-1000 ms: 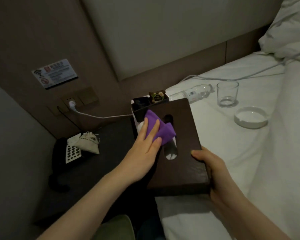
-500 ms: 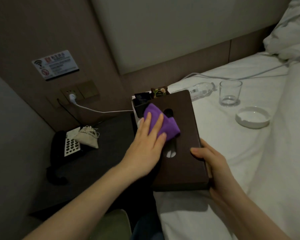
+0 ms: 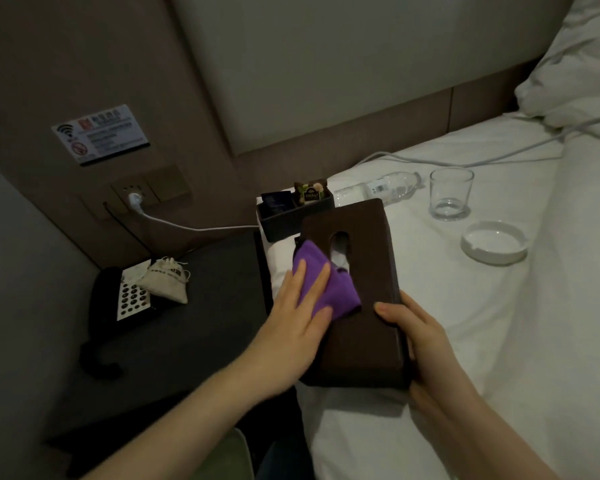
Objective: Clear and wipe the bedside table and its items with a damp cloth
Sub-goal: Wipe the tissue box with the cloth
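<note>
So the tissue box [image 3: 357, 289] is the landmark here: dark brown, rigid, lying half over the edge of the bed [image 3: 499, 323], just right of the bedside table [image 3: 187, 323]. The right hand [image 3: 426, 344] grips its near right corner, thumb on top and fingers wrapped round the side. The left hand [image 3: 291, 327] lies flat with straight fingers, pressing a purple cloth [image 3: 326, 282] onto the left part of the lid, just beside the slot.

My guess is the box is light and stiff, with a smooth lid that might slide around, so holding it by a corner or the long sides makes sense; I'd keep away from the slot, since the tissues would soak up damp. The cloth is soft and floppy, so a flat palm suits it. Beyond the box sit a caddy [image 3: 291, 216], bottle [image 3: 378, 188], glass [image 3: 449, 194] and ashtray [image 3: 492, 242], the last two probably breakable.
</note>
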